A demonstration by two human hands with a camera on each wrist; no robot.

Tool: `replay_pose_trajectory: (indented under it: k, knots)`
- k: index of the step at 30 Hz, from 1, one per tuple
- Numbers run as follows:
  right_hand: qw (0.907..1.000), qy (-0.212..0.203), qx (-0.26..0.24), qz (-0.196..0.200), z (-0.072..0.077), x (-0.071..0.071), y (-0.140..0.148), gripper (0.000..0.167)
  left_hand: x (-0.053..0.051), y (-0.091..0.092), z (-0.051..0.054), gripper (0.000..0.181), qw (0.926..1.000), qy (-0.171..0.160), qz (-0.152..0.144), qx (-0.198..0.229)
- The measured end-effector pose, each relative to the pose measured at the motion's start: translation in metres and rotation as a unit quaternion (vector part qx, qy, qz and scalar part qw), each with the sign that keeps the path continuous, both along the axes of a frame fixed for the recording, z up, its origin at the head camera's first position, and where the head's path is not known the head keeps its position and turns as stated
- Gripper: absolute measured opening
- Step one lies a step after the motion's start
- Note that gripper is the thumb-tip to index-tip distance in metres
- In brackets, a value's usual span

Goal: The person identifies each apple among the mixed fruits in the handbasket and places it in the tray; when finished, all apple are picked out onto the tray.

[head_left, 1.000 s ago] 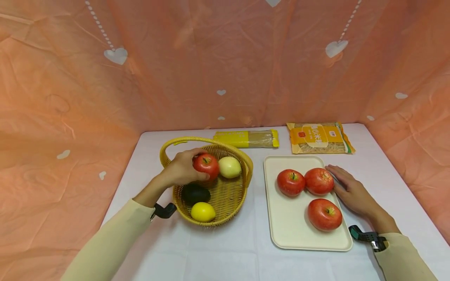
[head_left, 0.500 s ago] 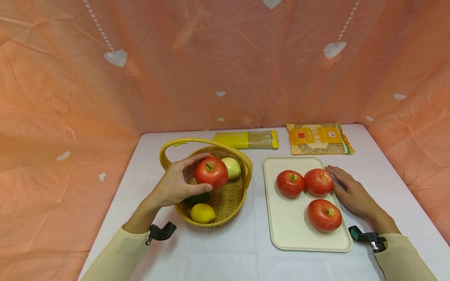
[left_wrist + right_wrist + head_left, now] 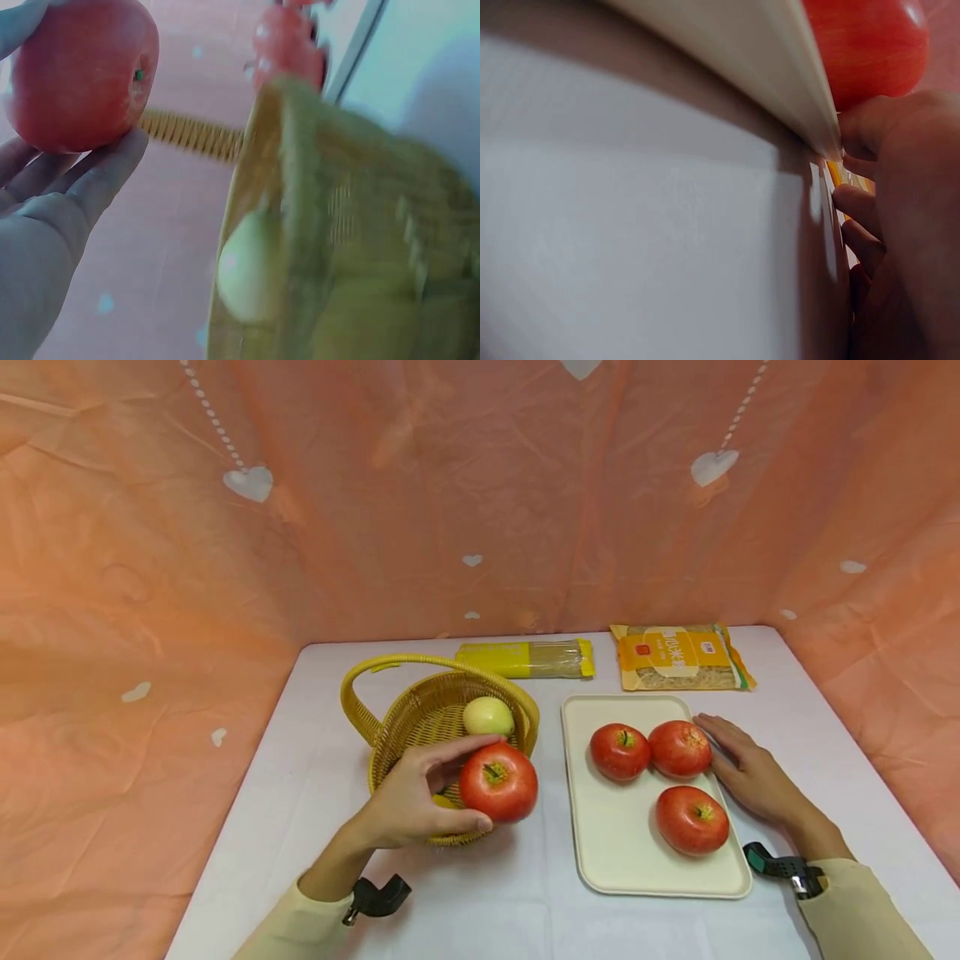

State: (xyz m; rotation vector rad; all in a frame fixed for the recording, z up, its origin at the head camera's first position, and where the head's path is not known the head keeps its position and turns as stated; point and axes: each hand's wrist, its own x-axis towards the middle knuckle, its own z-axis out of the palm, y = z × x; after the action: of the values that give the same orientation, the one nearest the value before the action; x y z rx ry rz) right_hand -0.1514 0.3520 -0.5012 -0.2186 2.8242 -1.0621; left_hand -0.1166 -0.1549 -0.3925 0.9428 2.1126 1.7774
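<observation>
My left hand (image 3: 420, 797) holds a red apple (image 3: 499, 783) between thumb and fingers, above the front right rim of a yellow wicker basket (image 3: 401, 727). The left wrist view shows the same apple (image 3: 82, 75) in the fingers, clear of the basket. A pale green round fruit (image 3: 488, 717) lies inside the basket; a bit of a yellow fruit (image 3: 444, 801) shows behind the hand. My right hand (image 3: 757, 777) rests along the right edge of a cream tray (image 3: 622, 860), its thumb at the rim. On the tray sit three red apples (image 3: 619, 752).
A yellow packet of noodles (image 3: 525, 658) lies behind the basket. Farther right, an orange packet of noodles (image 3: 682, 657) lies behind the tray. The basket's tall handle (image 3: 420, 658) arches over its back. A white cloth (image 3: 487, 902) covers the table.
My left hand has lifted the apple out of the basket and carried it right and toward me. A dark green fruit in the basket is now hidden. The right hand stays put.
</observation>
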Motion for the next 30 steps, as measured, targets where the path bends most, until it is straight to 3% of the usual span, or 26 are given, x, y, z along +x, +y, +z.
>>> replay_pose_trajectory:
  k: [3, 18, 26, 30]
  knots:
    - [1.0000, -0.005, 0.000, 0.000, -0.001, -0.001, 0.000, 0.065, 0.003, 0.016, -0.006, 0.082, 0.9996, 0.021, -0.014, -0.011]
    - [0.9996, -0.027, 0.001, -0.005, 0.003, 0.000, -0.002, 0.067, 0.012, 0.093, -0.031, 0.082, 0.9972, 0.011, -0.074, -0.006]
    - [0.9996, -0.026, 0.000, -0.007, 0.003, 0.000, -0.002, 0.068, 0.011, 0.120, -0.046, 0.082, 0.9979, -0.022, -0.051, -0.031]
    - [0.9998, -0.019, -0.001, -0.006, 0.004, 0.001, -0.003, 0.067, 0.008, 0.129, -0.056, 0.081, 0.9975, -0.022, -0.030, -0.061]
